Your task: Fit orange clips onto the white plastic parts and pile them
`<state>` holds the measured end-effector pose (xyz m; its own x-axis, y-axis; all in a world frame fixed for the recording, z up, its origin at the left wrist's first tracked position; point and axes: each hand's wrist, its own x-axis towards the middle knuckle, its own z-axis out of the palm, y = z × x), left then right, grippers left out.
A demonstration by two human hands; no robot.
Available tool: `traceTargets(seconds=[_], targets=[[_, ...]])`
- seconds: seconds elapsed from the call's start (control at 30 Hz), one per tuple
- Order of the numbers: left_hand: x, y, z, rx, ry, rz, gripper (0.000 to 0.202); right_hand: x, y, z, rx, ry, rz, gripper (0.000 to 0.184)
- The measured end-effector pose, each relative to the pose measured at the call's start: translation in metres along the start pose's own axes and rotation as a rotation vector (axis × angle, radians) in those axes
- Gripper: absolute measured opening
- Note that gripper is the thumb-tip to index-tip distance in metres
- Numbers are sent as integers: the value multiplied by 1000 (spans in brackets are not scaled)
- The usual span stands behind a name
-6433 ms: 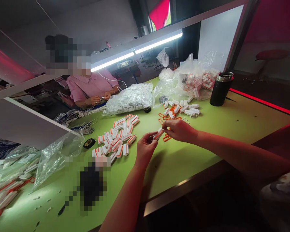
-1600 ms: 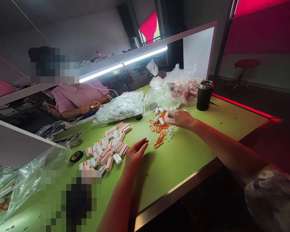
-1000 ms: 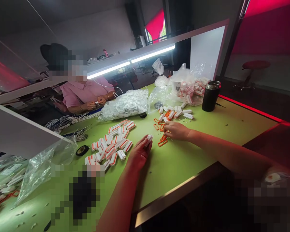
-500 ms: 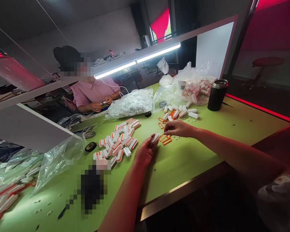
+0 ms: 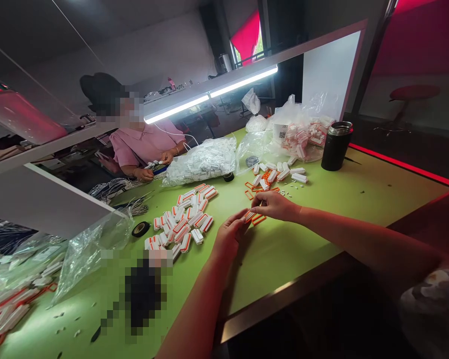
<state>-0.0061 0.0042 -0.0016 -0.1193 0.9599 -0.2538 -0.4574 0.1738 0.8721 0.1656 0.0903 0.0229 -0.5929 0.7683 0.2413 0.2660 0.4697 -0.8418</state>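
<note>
1. Pinching one end of a small white connector (image 5: 249,216), the left hand (image 5: 229,234) has its fingers closed on it, well left of the black flask (image 5: 336,144) and nearer the person.
2. The right hand (image 5: 279,205) grips the other end of the same piece, fingertips drawn together.
3. Loose orange clips (image 5: 260,220) lie on the green table (image 5: 359,199) just under both hands.
4. Bare white housings (image 5: 284,173) sit just left of the flask.
5. An orange-trimmed pile (image 5: 185,219) lies much farther left of the flask.
</note>
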Motion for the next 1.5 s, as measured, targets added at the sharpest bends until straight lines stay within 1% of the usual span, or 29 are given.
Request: traceTargets(seconds=[0.2, 0.47, 0.6, 0.93, 1.2, 1.4, 1.5], targets=[[-1, 0, 0, 15, 26, 14, 31, -2, -4, 3, -39, 22, 10, 10], [-2, 0, -1, -1, 29, 20, 33, -5, -7, 5, -56, 37, 15, 9], [-4, 2, 1, -2, 11, 18, 33, -6, -9, 6, -52, 40, 17, 10], [-3, 2, 0, 12, 35, 30, 33, -6, -7, 5, -57, 48, -15, 7], [-5, 4, -1, -5, -1, 48, 35, -8, -10, 4, -96, 72, -29, 8], [-5, 4, 0, -16, 25, 45, 33, -7, -9, 4, -96, 80, -50, 7], [-5, 5, -1, -16, 38, 65, 34, -7, -7, 5, -88, 79, -64, 8]])
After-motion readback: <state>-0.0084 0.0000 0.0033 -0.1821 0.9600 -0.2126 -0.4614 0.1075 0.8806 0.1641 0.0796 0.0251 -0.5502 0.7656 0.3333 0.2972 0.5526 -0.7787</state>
